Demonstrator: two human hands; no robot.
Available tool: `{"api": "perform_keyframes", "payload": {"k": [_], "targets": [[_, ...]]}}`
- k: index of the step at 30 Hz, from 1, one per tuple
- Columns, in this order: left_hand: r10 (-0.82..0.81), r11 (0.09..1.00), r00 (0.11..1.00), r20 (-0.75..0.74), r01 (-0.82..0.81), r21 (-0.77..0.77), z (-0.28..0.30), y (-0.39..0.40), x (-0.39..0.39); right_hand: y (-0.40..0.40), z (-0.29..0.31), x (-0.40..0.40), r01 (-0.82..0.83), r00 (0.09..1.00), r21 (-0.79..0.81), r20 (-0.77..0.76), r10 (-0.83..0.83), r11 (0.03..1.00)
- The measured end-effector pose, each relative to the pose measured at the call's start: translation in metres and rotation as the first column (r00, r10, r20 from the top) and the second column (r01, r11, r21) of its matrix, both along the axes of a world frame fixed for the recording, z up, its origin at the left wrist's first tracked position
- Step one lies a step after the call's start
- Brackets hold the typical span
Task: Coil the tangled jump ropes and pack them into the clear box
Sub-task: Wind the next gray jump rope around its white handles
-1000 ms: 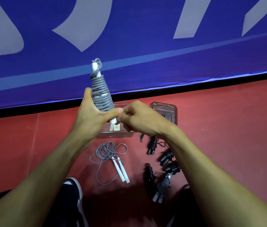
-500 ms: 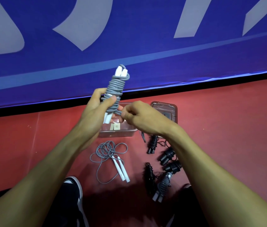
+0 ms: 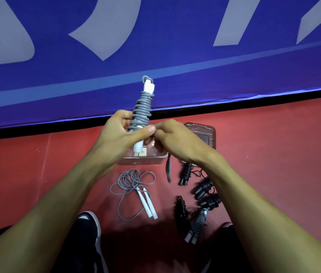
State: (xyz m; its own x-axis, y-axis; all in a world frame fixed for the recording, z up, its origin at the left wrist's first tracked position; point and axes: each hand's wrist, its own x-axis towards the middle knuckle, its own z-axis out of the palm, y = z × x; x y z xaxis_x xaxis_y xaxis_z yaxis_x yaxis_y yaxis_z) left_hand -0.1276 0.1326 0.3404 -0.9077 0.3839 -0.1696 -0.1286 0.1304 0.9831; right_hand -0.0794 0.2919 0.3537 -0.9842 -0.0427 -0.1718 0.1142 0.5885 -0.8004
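Grey rope (image 3: 142,111): wound round white handles, gripped in left hand (image 3: 120,134).
Right hand (image 3: 173,138): pinching the tail beside left thumb.
Clear box (image 3: 146,157): just beneath both hands.
Risk: loose tail slips, and the coils likely unwind.

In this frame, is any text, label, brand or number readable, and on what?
Blue banner: large pale letter shapes, cropped by the frame; no word can be read.
Clear box: a small pale sticker, too small to read.
Box lid: moulded relief only, nothing legible.
Jump rope handles: no print visible.
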Motion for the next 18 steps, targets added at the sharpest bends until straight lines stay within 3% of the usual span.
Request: {"api": "perform_keyframes", "payload": {"k": [4,11,14,18], "targets": [[-0.083,0.992,0.995,-0.054,0.077,-0.095,0.001,0.001,0.004,-0.002,-0.002,0.001,-0.061,0.998,0.131,-0.007,0.063,0.99],[-0.131,0.989,0.99,-0.054,0.126,-0.081,0.0,0.004,0.009,0.003,-0.018,0.001,-0.022,0.999,0.384,0.032,0.01,0.923],[-0.036,0.997,0.995,-0.091,0.029,-0.071,0.002,0.0,0.003,0.008,-0.014,0.002,0.086,0.996,0.298,-0.021,-0.084,0.951],[0.017,0.999,0.997,-0.08,-0.02,-0.043,0.002,-0.004,-0.003,0.011,-0.004,0.003,0.063,0.997,0.194,-0.045,-0.055,0.979]]}}
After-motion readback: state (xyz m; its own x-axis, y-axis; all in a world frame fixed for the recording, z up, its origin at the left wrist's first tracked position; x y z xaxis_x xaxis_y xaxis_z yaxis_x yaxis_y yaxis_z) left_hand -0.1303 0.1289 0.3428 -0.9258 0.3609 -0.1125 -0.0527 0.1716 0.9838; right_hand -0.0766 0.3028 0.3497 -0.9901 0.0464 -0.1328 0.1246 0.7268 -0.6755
